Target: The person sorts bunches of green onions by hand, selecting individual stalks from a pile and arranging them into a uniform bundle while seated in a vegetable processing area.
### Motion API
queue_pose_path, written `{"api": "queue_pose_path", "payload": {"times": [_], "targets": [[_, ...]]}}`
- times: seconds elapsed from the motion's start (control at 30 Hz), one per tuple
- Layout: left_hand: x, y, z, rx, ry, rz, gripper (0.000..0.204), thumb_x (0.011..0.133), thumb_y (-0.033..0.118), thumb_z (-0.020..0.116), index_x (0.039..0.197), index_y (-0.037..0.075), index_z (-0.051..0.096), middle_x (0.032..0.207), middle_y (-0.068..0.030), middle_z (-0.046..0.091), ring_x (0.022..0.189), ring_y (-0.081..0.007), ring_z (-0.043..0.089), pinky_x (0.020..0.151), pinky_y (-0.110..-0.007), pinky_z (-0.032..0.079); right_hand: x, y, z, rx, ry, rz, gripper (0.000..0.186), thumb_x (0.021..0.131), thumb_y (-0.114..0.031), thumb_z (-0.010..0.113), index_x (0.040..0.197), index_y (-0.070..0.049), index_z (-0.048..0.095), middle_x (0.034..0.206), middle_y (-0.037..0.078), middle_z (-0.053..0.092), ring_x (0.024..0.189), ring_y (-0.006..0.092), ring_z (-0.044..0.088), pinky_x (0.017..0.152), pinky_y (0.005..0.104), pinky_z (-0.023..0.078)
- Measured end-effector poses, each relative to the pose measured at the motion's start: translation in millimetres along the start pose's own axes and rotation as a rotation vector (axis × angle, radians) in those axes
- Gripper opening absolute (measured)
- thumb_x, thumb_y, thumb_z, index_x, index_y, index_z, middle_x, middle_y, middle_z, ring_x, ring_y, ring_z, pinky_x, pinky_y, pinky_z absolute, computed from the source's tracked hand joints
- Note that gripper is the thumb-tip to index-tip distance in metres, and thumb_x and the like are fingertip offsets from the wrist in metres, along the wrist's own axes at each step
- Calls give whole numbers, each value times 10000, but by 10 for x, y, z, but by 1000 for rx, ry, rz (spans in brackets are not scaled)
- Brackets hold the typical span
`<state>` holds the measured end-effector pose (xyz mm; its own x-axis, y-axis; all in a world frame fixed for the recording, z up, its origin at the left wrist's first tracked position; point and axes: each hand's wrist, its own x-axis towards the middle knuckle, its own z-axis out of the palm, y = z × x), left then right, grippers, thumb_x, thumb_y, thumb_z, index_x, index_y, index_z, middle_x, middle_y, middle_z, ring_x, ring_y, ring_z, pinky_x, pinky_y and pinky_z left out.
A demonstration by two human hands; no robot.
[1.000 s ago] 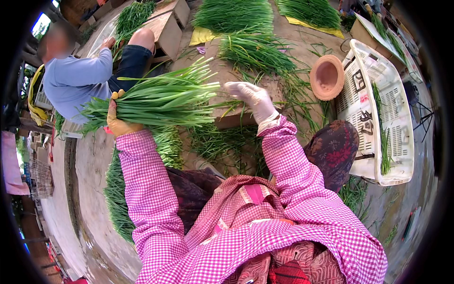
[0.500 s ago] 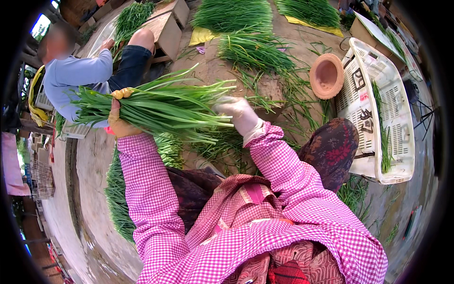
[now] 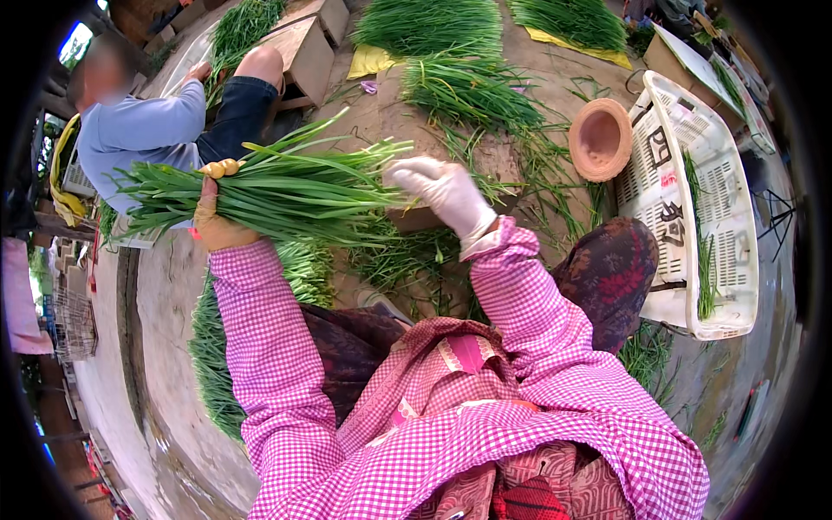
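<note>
My left hand [image 3: 222,224], in a tan glove with yellowish fingertips, is closed around a bunch of green chives [image 3: 286,195]. The bunch lies sideways above my left knee, its pale cut-looking ends fanning to the right. My right hand [image 3: 440,192], in a white glove, is at those right-hand ends, its fingers drawn together and pointing left. Whether a stalk is pinched in them is hidden. Below the bunch, more chives [image 3: 303,270] are heaped beside my left leg, and loose stalks [image 3: 403,264] lie between my legs.
A white plastic crate [image 3: 693,208] stands at the right with a few stalks over its rim. A straw hat [image 3: 601,139] lies beside it. Chive piles [image 3: 429,30] rest on yellow sheets ahead. At the left, a person [image 3: 143,130] sits handling chives near a wooden box [image 3: 303,56].
My right hand has shifted slightly right and up at the ends of the chives, and now shows more sharply. My left hand and the bunch have moved a little left.
</note>
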<state>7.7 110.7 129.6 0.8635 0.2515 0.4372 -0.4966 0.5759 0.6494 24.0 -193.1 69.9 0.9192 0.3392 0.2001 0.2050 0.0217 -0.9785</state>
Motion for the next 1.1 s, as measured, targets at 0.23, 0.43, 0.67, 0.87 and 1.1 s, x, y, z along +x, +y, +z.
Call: {"api": "queue_pose_path", "payload": {"times": [0.23,0.43,0.67,0.87,1.1], "targets": [[-20,-12,53,-57,94,-74,166,893,193,581,939,35,601,959,-110,620,927,-222,574,902,-420,455,-40,32,-6,236,37,135,210,861,-202,644,913,-3,687,862,44,679,816,109,597,761,259,463],[6,-30,-124,7,380,36,186,909,201,548,951,32,614,977,-133,645,935,-250,601,884,-448,478,-49,319,-433,-418,172,169,235,902,-213,579,934,0,673,857,53,686,785,124,617,769,269,480],[8,-48,-166,-11,316,2,183,907,194,553,947,29,620,971,-135,655,911,-255,615,871,-469,490,17,-44,149,-22,-57,232,477,859,-447,610,989,9,664,864,89,695,727,145,646,695,271,502],[-11,-128,-1,-33,335,-8,173,895,161,561,950,9,621,942,-140,646,887,-233,610,844,-428,499,34,97,279,3,102,326,391,885,-389,565,955,-18,669,814,114,692,700,204,667,671,297,520],[-31,-18,50,-147,105,-62,147,905,189,558,906,50,606,918,-86,621,887,-211,591,855,-425,484,28,706,-425,-188,262,315,234,861,-244,595,1008,-77,667,908,60,695,873,164,651,802,271,486]]}}
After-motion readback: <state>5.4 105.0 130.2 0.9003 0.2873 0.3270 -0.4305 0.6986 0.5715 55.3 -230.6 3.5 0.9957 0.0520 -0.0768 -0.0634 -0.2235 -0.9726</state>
